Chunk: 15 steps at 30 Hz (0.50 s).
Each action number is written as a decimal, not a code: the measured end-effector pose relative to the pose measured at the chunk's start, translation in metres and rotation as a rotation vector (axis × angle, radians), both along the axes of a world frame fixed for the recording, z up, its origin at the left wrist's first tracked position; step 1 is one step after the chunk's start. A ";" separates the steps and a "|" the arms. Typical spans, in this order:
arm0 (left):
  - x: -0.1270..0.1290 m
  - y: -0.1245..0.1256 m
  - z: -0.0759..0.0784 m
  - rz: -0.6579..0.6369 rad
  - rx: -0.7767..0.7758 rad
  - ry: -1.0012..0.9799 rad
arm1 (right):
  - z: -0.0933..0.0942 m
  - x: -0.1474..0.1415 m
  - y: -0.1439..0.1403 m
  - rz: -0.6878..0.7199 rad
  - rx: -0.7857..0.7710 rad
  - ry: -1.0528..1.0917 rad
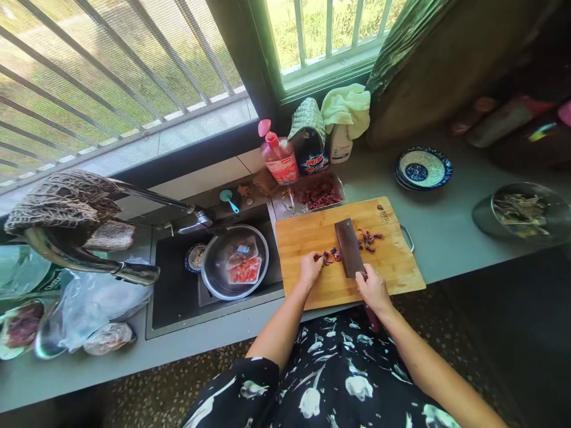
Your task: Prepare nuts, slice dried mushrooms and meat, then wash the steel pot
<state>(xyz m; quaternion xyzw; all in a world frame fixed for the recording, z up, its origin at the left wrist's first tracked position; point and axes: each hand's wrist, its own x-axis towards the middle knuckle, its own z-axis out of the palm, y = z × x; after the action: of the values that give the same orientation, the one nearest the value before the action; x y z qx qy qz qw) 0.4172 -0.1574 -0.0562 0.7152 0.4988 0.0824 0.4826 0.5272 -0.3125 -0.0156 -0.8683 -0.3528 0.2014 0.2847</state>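
Note:
My right hand (373,289) is closed around the handle of a cleaver (350,246), whose broad dark blade lies across a wooden cutting board (298,232). Left of the blade, my left hand (311,267) has its fingers curled, the tips pinching the end of some dark purple-red food pieces (330,256). They look like shredded meat or something similar; the exact kind is unclear. More cut purple-red pieces (369,240) lie in a small heap to the right of the blade. Behind the board, a clear tray (343,193) holds a pile of dark red shreds.
Left of the board, a metal bowl (266,261) with packaged food in water sits in the sink (173,303) below a faucet (138,273). A pink pump bottle (280,160) stands by the window. At right are stacked plates (439,157) and a pot (484,220).

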 end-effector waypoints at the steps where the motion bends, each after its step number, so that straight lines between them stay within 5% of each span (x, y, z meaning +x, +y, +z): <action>1: -0.001 0.000 0.000 -0.001 0.001 -0.004 | 0.000 0.000 0.000 0.002 0.003 0.002; 8: -0.002 0.000 -0.002 -0.181 0.163 -0.012 | 0.002 0.002 -0.003 -0.007 -0.008 -0.027; 15: 0.000 0.002 -0.003 -0.086 0.059 0.036 | 0.001 0.001 -0.006 -0.022 0.010 0.028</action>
<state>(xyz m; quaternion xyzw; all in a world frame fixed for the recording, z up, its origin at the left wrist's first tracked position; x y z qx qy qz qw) 0.4175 -0.1550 -0.0593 0.7513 0.4737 0.0634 0.4551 0.5286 -0.3185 -0.0145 -0.8677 -0.3404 0.2085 0.2961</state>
